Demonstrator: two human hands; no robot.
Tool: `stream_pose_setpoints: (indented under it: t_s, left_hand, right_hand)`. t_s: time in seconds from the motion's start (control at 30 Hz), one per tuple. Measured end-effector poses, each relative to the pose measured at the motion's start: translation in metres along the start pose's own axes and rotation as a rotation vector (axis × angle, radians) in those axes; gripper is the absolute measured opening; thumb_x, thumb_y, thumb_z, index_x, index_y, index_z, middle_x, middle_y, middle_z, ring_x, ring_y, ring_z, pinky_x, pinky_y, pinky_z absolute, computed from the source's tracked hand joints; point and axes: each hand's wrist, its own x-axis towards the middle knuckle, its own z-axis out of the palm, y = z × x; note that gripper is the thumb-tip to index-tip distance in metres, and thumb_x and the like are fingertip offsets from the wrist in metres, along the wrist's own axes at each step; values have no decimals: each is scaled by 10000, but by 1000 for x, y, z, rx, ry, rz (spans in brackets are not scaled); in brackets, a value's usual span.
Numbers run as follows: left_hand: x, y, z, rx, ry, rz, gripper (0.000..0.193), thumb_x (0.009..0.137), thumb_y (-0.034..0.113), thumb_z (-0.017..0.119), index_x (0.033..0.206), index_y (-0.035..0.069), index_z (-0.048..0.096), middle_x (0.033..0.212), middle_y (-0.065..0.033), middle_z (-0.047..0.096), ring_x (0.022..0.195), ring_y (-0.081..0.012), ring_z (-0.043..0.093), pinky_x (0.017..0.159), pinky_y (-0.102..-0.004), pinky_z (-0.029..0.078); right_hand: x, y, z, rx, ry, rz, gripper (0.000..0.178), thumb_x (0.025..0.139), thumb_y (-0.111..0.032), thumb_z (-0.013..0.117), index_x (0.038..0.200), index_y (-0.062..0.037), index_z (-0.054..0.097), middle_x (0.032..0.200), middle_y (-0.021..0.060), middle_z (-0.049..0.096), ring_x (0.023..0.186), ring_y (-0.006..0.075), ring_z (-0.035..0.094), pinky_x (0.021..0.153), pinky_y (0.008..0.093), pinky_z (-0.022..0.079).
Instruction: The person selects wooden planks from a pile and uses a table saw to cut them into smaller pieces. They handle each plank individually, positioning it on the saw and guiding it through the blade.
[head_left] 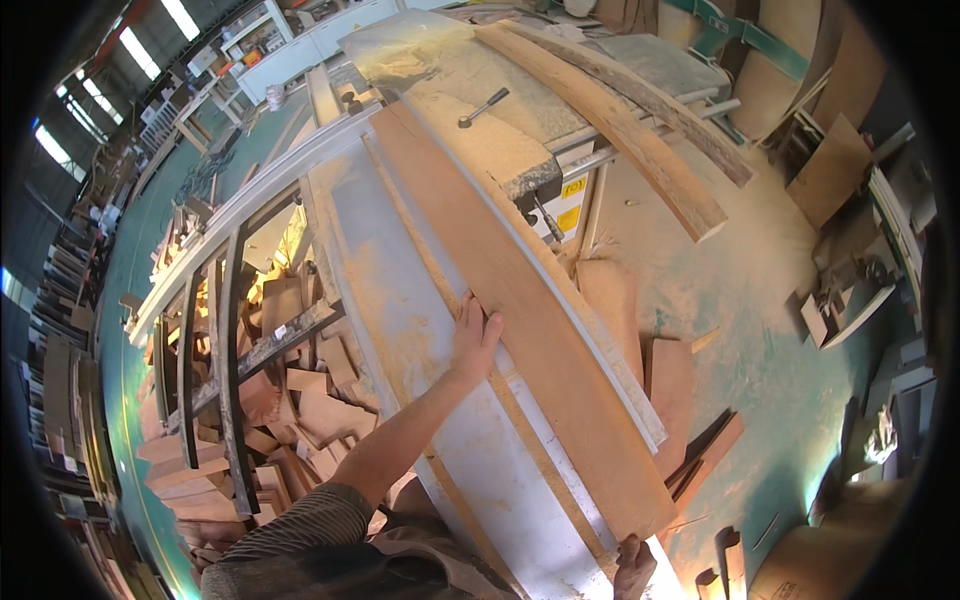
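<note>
A long, reddish-brown wooden plank (545, 330) lies lengthwise on the pale metal sliding table (385, 270) of a panel saw. My left hand (478, 338) rests at the plank's left edge, about halfway along, thumb apart from the fingers and touching the wood. It presses there without wrapping around the plank. Down at the near end, my right hand (633, 568) has its fingers curled against the plank's corner; part of this hand is hidden by shadow and the picture's rim. Sawdust lies in streaks along the table beside the plank.
Two rough-edged boards (640, 150) lie across the dusty saw top at the far right and overhang it. A black lever (485, 107) stands up from the saw top. Left, a dark metal frame (232, 370) extends over heaped wood offcuts (310, 410). More offcuts (700, 460) lie right.
</note>
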Motion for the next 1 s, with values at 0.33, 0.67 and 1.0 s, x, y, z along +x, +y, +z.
stream_pose_setpoints:
  t_s: [0.33, 0.67, 1.0]
  left_hand:
    - [3, -7, 2, 49, 96, 54, 522, 986, 330, 526, 1292, -87, 460, 1393, -324, 431, 1212, -518, 449, 1061, -559, 368]
    - [9, -26, -4, 109, 97, 19, 600, 1003, 410, 503, 1373, -58, 433, 1436, -306, 420, 1282, -507, 438, 1094, -549, 362]
    - [13, -23, -7, 64, 79, 3, 564, 997, 372, 513, 1291, -103, 438, 1408, -361, 411, 1289, -531, 408, 1115, -570, 330]
  right_hand:
    - [21, -23, -22, -59, -221, -75, 411, 1037, -398, 540, 1079, -28, 714, 734, 76, 630, 629, 148, 509, 544, 324, 420]
    - [19, -15, 18, 44, -10, -19, 435, 1025, -460, 578, 941, -55, 714, 569, -62, 414, 439, 56, 318, 380, 264, 240]
    - [15, -28, 27, 106, 100, 17, 503, 983, -530, 617, 817, -58, 669, 555, -57, 418, 417, 59, 320, 368, 269, 246]
